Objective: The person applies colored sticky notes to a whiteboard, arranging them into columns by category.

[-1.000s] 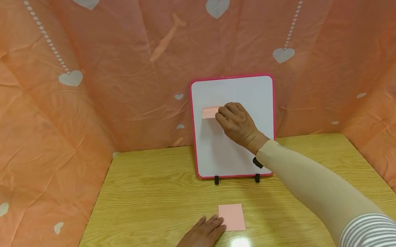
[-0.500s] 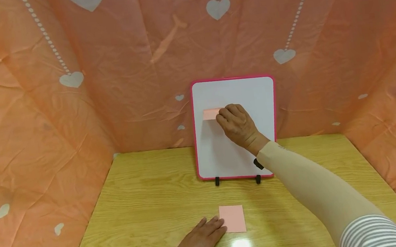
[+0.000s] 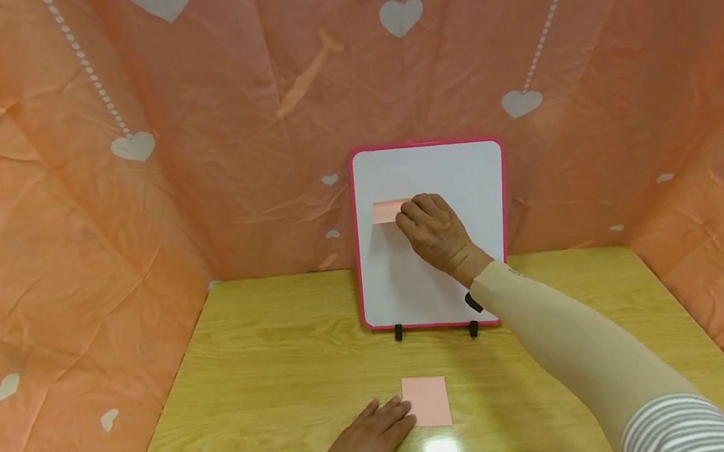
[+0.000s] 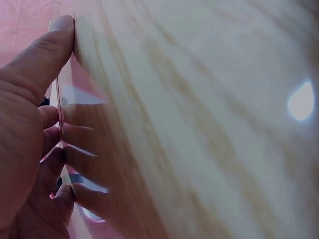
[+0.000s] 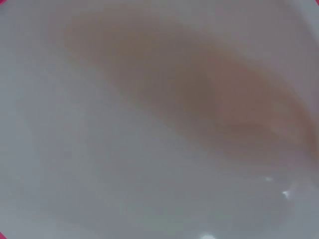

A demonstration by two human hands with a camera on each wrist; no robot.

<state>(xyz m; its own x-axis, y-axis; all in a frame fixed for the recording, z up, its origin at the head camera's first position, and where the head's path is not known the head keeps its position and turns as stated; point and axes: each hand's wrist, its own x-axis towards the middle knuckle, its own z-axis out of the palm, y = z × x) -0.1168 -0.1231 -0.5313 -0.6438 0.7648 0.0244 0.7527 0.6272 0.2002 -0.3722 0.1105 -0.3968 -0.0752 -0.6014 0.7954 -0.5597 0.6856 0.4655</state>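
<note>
On the white face of a pink-framed whiteboard (image 3: 403,281) sits a pink sticky note (image 3: 387,211), its right part hidden behind my right hand (image 3: 434,232). The curled fingers of that hand pinch the note's right side against the board. My left hand (image 3: 365,444) lies palm down on the table, and its fingertips touch the left edge of a second pink sticky note (image 3: 427,401), flat on the wood. In the left wrist view, the left thumb and fingers (image 4: 50,45) rest on the glossy tabletop. The right wrist view shows only the board's blurred surface with a brownish reflection.
Black stand feet (image 3: 398,332) hold the board upright on the wooden table (image 3: 271,365). A small black object (image 3: 473,302) shows beside the right wrist. Orange cloth (image 3: 245,157) with white hearts encloses the table at the back and sides.
</note>
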